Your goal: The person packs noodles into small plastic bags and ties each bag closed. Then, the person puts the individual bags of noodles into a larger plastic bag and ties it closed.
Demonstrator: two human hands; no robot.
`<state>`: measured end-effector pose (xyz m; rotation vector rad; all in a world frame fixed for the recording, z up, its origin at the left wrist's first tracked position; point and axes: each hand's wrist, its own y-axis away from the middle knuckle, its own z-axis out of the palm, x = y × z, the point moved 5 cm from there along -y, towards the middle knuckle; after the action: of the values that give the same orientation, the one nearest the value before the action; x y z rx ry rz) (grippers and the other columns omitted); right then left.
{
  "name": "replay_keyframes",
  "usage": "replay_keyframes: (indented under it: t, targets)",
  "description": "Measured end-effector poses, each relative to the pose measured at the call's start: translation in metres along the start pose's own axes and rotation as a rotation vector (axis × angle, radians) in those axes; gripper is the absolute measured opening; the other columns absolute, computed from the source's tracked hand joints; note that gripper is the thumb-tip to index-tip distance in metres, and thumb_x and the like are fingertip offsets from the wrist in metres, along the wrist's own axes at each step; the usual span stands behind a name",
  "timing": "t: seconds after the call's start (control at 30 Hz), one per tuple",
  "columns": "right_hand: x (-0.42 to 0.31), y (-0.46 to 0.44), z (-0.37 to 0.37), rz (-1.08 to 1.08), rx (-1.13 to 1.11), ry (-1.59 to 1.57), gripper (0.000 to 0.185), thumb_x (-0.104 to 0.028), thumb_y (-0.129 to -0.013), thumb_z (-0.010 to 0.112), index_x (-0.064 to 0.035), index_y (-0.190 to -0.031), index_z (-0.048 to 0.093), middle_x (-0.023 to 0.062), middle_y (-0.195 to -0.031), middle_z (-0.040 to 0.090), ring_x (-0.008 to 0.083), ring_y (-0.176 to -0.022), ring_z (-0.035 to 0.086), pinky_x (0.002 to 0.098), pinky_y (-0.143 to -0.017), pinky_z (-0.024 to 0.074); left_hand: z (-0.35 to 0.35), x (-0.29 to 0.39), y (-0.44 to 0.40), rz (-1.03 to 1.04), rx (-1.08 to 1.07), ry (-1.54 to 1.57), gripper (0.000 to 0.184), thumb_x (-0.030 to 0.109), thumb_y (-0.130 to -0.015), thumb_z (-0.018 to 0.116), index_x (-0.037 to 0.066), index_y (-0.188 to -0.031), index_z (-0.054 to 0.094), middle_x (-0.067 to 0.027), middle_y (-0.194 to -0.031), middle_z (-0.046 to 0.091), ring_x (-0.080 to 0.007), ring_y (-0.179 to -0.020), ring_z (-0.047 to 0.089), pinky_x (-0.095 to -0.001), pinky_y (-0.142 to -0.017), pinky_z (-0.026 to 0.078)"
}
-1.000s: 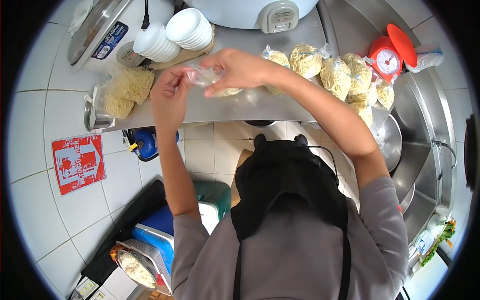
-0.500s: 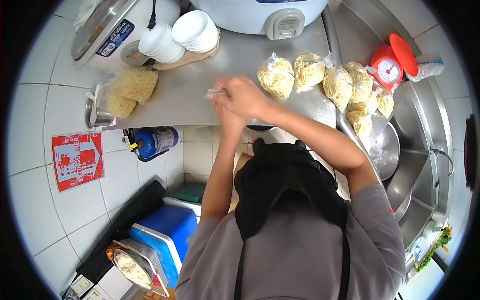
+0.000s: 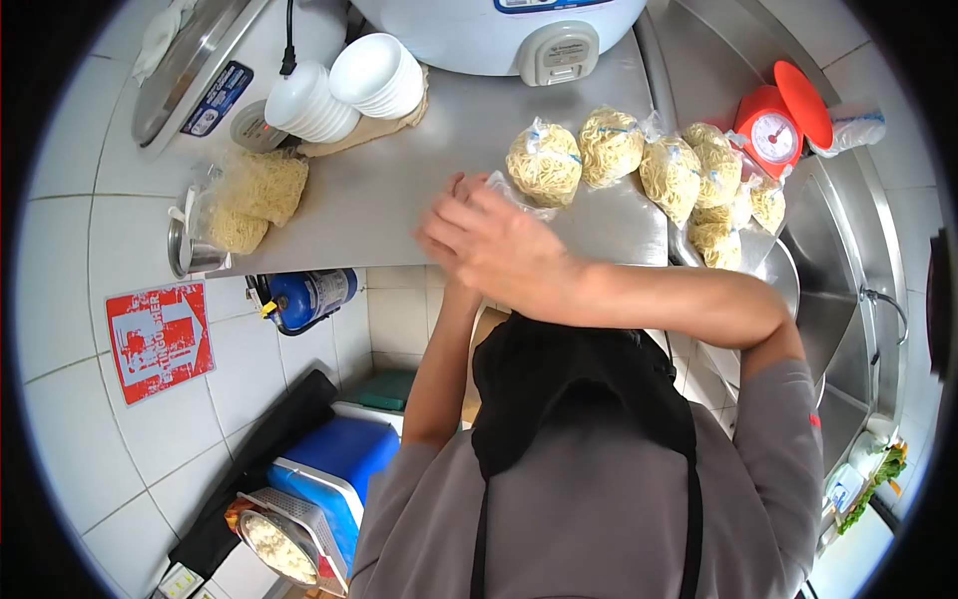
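Observation:
My right hand lies across my left hand in front of the counter edge, its fingers curled and slightly blurred. Most of my left hand is covered; only some fingertips and the wrist show. A clear plastic bag sticks out beyond the hands on the right, apparently gripped in the left hand; its body is hidden. What the right fingers hold, if anything, I cannot make out. Just past the plastic sits a tied bag of yellow noodles, with another noodle bag beside it.
Several more noodle bags crowd the sink side near a red scale. Noodles in an open bag lie at the counter's left. Stacked white bowls stand on a cloth before a large cooker. Below hangs a blue extinguisher.
My hands have come closer to my body, and my right hand has turned further across the left. The clear plastic now shows to the right of the hands instead of the left.

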<state>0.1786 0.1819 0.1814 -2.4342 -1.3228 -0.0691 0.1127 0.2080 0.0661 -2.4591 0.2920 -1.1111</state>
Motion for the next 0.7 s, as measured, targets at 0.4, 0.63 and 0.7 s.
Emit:
replay_keyframes:
  t: [0.4, 0.63, 0.7]
  targets:
    - [0.036, 0.017, 0.088, 0.228, -0.558, -1.160, 0.024, -0.021, -0.085, 0.052, -0.0010, -0.087, 0.064, 0.0146, -0.079, 0.062, 0.0207, -0.072, 0.058, 0.0351, -0.061, 0.0423, -0.010, -0.006, -0.012, 0.028, -0.261, -0.031, 0.023, 0.018, -0.076, 0.056, 0.010, -0.098, 0.058, -0.0077, -0.110, 0.057, -0.0299, -0.115, 0.045, -0.0393, -0.087, 0.034]
    - [0.057, 0.053, 0.076, 0.835, -0.165, -2.409, 0.030, -0.033, -0.092, 0.050, -0.0090, -0.075, 0.050, 0.0042, -0.070, 0.054, 0.0128, -0.063, 0.052, 0.0267, -0.059, 0.0446, -0.066, 0.042, -0.035, 0.342, -0.224, -0.263, 0.017, 0.019, -0.074, 0.063, 0.009, -0.088, 0.061, -0.0057, -0.095, 0.055, -0.0228, -0.094, 0.050, -0.0349, -0.080, 0.033]
    - [0.046, 0.055, 0.056, 0.711, 0.042, -2.610, 0.031, -0.036, -0.090, 0.052, -0.0057, -0.081, 0.053, 0.0068, -0.073, 0.058, 0.0155, -0.066, 0.058, 0.0295, -0.062, 0.0491, -0.091, 0.078, -0.049, 0.412, -0.138, -0.293, 0.015, 0.013, -0.070, 0.065, 0.009, -0.084, 0.064, -0.0049, -0.088, 0.054, -0.0216, -0.088, 0.050, -0.0342, -0.076, 0.034]
